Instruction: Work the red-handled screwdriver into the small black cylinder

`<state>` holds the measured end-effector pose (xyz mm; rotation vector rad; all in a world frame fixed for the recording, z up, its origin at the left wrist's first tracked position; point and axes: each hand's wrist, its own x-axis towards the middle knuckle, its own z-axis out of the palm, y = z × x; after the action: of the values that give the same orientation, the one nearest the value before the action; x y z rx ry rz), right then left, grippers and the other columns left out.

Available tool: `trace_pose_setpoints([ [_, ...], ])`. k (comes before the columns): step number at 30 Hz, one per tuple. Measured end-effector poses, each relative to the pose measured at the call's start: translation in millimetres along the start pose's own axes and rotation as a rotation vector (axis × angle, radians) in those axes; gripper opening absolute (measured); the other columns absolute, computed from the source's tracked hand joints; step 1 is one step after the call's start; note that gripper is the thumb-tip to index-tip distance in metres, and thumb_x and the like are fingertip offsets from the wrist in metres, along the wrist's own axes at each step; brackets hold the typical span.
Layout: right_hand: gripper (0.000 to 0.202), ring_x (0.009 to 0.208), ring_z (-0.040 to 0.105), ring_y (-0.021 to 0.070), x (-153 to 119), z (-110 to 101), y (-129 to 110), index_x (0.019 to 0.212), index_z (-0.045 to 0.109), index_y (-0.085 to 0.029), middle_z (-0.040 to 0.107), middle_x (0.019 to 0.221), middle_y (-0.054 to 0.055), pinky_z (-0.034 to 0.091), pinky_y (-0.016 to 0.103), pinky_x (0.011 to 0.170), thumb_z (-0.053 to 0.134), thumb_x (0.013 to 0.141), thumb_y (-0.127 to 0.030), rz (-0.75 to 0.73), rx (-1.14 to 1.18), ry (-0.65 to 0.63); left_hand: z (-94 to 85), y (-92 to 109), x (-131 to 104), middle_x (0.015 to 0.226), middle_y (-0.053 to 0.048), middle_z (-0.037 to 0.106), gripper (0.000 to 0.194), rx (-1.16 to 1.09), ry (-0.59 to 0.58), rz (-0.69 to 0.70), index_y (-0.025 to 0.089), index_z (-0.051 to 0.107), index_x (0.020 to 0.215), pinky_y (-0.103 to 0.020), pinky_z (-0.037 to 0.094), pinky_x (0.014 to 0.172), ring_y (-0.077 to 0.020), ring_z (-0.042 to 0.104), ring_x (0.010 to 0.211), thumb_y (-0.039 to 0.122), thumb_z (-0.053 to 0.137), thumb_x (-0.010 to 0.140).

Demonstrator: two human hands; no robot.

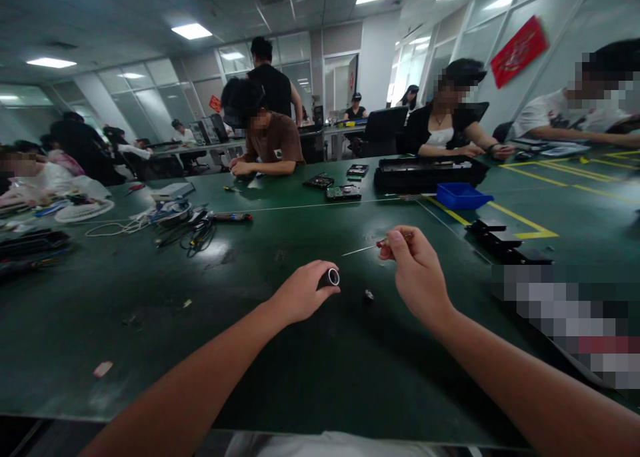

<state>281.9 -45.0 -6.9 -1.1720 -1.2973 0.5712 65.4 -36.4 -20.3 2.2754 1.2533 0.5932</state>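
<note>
My left hand (303,290) is closed around a short black cylinder (329,279) with a bright ring at its end, which faces right. Its kind I cannot make out. Pinched in my right hand (417,270) is a screwdriver (361,250) with a thin metal shaft and a reddish handle, mostly hidden by the fingers. The shaft points left toward the cylinder, with its tip apart from it. On the green table (280,377) between and below the hands lies a small silvery piece (369,295).
Circuit boards (343,193) and a long black case (430,173) lie ahead. A blue tray (463,195) and black brackets (500,240) are to the right. Tangled cables (193,230) lie left. Several people sit around; one in a brown shirt (277,140) works across the table.
</note>
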Motion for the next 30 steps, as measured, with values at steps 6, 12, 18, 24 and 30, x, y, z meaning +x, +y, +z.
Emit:
trace_pose_setpoints([
  [6,0.018,0.075,0.060,0.0175,-4,-3,-9,0.096,0.057,-0.024,0.062,0.082,0.001,0.049,0.035,0.071,0.049,0.097,-0.040,-0.082,0.005,0.010,11.9,14,8,0.132,-0.008,0.056,0.039,0.032,-0.174,0.035,0.020,0.049,0.133,-0.037,0.043,0.101,-0.0227,0.054,0.120,0.030,0.051,0.095],
  [12,0.017,0.075,0.060,0.0175,-5,-3,-8,0.096,0.057,-0.024,0.062,0.081,0.001,0.049,0.035,0.069,0.049,0.097,-0.039,-0.101,0.006,0.000,24.6,28,21,0.112,-0.007,0.063,0.046,0.293,-0.269,0.113,0.026,0.054,0.128,-0.037,0.050,0.080,-0.0260,0.061,0.099,0.045,0.061,0.087],
  [18,0.016,0.074,0.060,0.0172,-6,-3,-9,0.095,0.056,-0.024,0.062,0.080,0.001,0.048,0.034,0.069,0.049,0.098,-0.038,-0.122,0.009,-0.021,36.6,29,33,0.102,-0.004,0.064,0.025,0.334,-0.305,0.171,0.027,0.064,0.112,-0.030,0.047,0.072,-0.0210,0.062,0.090,0.038,0.058,0.091],
  [24,0.017,0.073,0.059,0.0171,-7,-2,-9,0.096,0.056,-0.024,0.062,0.080,0.001,0.048,0.035,0.069,0.048,0.098,-0.038,-0.123,-0.007,-0.042,37.8,25,36,0.102,-0.003,0.062,0.024,0.372,-0.279,0.194,0.025,0.065,0.106,-0.028,0.045,0.066,-0.0196,0.061,0.085,0.041,0.060,0.090],
  [30,0.017,0.074,0.060,0.0172,-7,-2,-7,0.096,0.056,-0.024,0.062,0.080,0.001,0.048,0.035,0.069,0.048,0.098,-0.039,-0.123,-0.007,-0.040,36.2,26,34,0.096,-0.003,0.066,0.020,0.457,-0.205,0.205,0.025,0.063,0.103,-0.028,0.046,0.065,-0.0211,0.063,0.083,0.040,0.057,0.091],
])
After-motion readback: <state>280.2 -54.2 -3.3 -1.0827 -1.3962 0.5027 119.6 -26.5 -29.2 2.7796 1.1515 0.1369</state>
